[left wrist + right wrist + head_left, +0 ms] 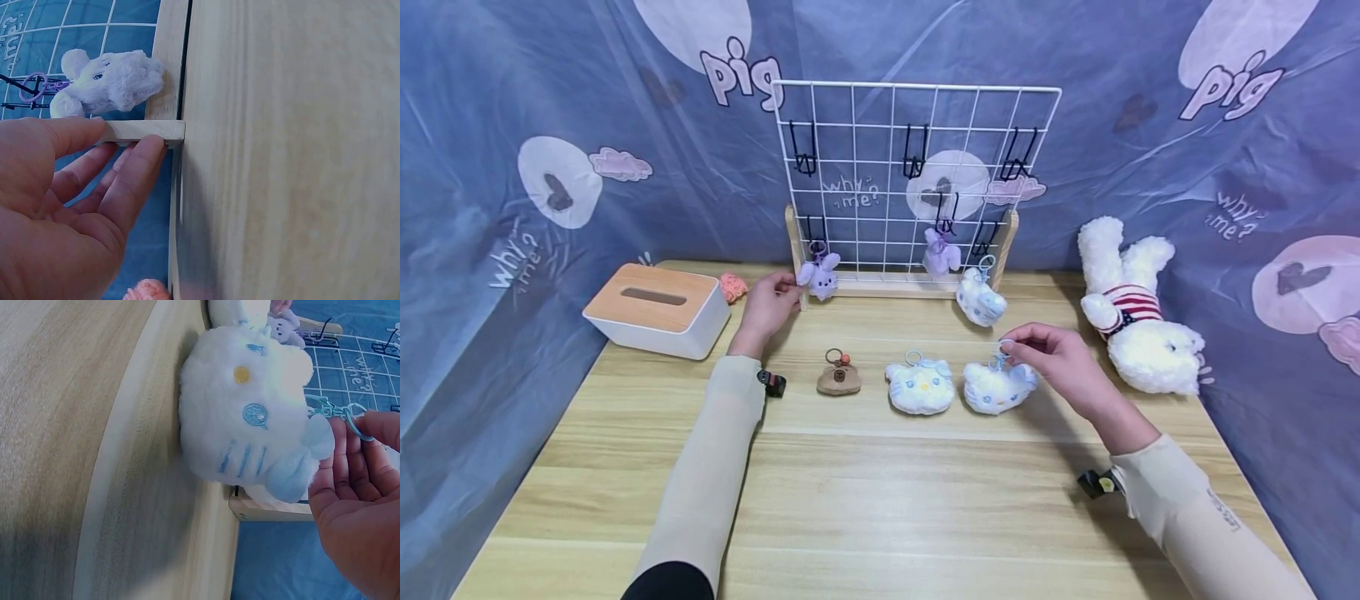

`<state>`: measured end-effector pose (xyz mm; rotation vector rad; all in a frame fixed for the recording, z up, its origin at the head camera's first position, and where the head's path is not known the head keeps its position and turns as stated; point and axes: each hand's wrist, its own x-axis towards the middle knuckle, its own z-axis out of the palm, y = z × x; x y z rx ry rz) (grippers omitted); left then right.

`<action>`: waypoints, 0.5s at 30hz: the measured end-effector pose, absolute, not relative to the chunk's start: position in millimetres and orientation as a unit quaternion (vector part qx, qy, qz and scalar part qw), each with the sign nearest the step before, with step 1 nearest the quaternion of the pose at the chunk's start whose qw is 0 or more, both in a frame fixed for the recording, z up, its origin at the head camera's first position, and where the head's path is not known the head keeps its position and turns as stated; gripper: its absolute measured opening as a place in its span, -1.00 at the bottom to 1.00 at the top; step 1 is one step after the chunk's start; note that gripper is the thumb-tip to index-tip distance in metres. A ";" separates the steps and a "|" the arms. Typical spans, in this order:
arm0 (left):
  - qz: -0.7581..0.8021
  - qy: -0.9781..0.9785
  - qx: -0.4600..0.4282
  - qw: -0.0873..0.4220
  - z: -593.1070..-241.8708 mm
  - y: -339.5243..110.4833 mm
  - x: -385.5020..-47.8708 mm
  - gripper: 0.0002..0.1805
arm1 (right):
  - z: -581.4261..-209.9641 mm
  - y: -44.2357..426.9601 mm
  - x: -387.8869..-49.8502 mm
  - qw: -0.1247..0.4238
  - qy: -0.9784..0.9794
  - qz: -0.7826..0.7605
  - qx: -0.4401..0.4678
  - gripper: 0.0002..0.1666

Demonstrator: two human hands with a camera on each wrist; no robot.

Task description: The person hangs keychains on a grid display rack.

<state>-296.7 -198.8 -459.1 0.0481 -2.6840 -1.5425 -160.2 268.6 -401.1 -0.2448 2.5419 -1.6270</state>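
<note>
1. My right hand [1060, 362] pinches a pale-blue ring [352, 428]; white plush [234, 415] attached, in front of the rack [895, 288], right side; a slack pinch could drop it.
2. My left hand [767, 308] grips the wooden foot [144, 131]; a jerk could dislodge the lilac plush [823, 278].

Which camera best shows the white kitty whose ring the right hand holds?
The right wrist view: there the white kitty is big and close, its yellow nose clear. The head view shows it much smaller; the left wrist view doesn't show it.
</note>
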 end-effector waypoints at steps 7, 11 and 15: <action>-0.496 -0.868 0.014 0.025 -459.0 -199.6 -296.6 -0.61 | -398.5 268.8 -159.9 0.056 0.838 -0.536 -0.081 -0.67; -0.497 -0.868 0.013 0.025 -459.2 -199.8 -297.0 -0.61 | -398.0 268.9 -160.7 0.057 0.836 -0.540 -0.082 -0.67; -0.500 -0.865 0.014 0.022 -459.0 -199.3 -296.9 -0.61 | -396.0 268.7 -161.2 0.053 0.840 -0.534 -0.081 -0.68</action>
